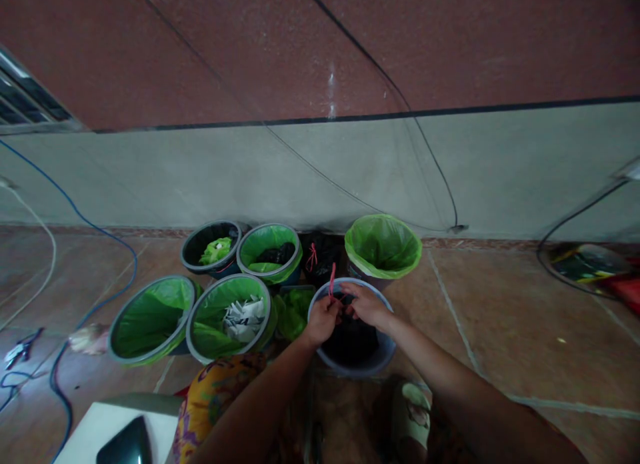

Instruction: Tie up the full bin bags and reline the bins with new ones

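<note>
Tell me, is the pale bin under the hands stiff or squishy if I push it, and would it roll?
The pale bin is probably stiff, since its rim keeps an even curve. Tipped onto its side, it would likely roll, because it looks round. It may feel a bit slippery, as its plastic-looking wall seems smooth.

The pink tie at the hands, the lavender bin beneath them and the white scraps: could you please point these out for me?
Pink tie [333, 277]: head view, on its upright strand.
Lavender bin [353, 371]: head view, on its near rim.
White scraps [245, 321]: head view, mid-heap.
</note>
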`<move>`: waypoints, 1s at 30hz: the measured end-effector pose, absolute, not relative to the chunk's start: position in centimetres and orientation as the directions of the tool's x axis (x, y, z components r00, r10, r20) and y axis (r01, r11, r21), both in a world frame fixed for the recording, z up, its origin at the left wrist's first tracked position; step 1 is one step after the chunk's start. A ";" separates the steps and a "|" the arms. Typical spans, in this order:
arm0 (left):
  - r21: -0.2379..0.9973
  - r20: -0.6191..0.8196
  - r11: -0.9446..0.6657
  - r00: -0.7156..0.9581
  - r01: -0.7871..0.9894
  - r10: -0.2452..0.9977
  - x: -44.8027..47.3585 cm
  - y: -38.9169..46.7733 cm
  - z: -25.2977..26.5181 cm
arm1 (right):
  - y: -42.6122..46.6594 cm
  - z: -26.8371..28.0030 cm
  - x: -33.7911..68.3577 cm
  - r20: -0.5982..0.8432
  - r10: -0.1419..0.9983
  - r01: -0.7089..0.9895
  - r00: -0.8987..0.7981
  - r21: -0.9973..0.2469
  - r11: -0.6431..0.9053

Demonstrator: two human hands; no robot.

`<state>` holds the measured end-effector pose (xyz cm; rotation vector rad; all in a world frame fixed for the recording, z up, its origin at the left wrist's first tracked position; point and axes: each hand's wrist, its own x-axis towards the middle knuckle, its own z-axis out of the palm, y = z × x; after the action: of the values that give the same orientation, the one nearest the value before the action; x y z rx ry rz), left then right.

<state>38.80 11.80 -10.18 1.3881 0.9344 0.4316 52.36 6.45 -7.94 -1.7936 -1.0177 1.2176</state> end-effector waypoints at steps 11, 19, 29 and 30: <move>0.931 -0.364 0.264 0.566 0.253 0.740 38.9 11.7 -10.1 | 6.3 -6.0 52.4 -0.231 0.967 0.772 0.107 -0.594 -0.227; 0.901 -0.419 0.413 0.516 0.134 0.747 38.5 11.8 -9.9 | 6.2 -5.9 53.0 -0.292 0.948 0.808 0.130 -0.523 -0.271; 0.967 -0.186 0.052 0.556 0.248 0.810 38.1 12.2 -10.4 | 6.1 -6.1 52.6 -0.305 0.942 0.803 0.142 -0.521 -0.290; 0.970 -0.161 0.019 0.578 0.243 0.800 38.0 12.3 -10.6 | 6.1 -6.1 52.5 -0.286 0.945 0.803 0.156 -0.521 -0.290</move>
<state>38.02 12.26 -10.60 1.5330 0.9185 0.5446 52.49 6.12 -6.10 -2.1868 -1.6985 0.8368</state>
